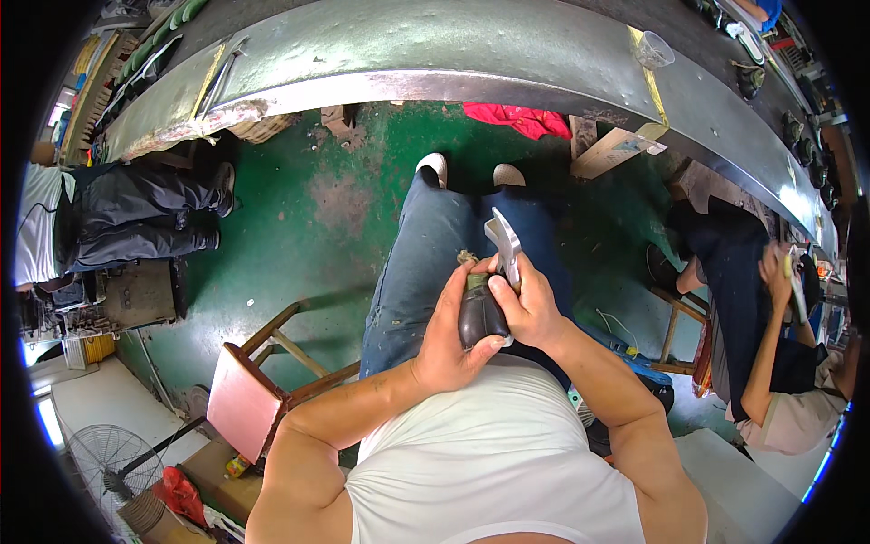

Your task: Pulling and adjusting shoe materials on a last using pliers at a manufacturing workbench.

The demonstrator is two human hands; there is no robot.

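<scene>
Above my lap, my left hand (442, 347) is wrapped round a dark shoe (481, 319) with a smooth rounded black toe and a greenish patch. The toe points back toward my body. A tan, frayed bit sticks out at the shoe's far end. My right hand (535, 313) grips a shiny metal hammer (504, 238), its head pointing up and away from me. The right thumb also presses against the shoe's side. Most of the hammer's handle is hidden by my fingers.
A long metal-topped workbench (381, 54) curves across in front, with a clear cup (652, 51) on it. A pink-seated stool (243, 399) and a fan (113, 476) stand to my left. Co-workers sit at right (725, 299) and stand at left (118, 218). Red cloth (518, 118) lies under the bench.
</scene>
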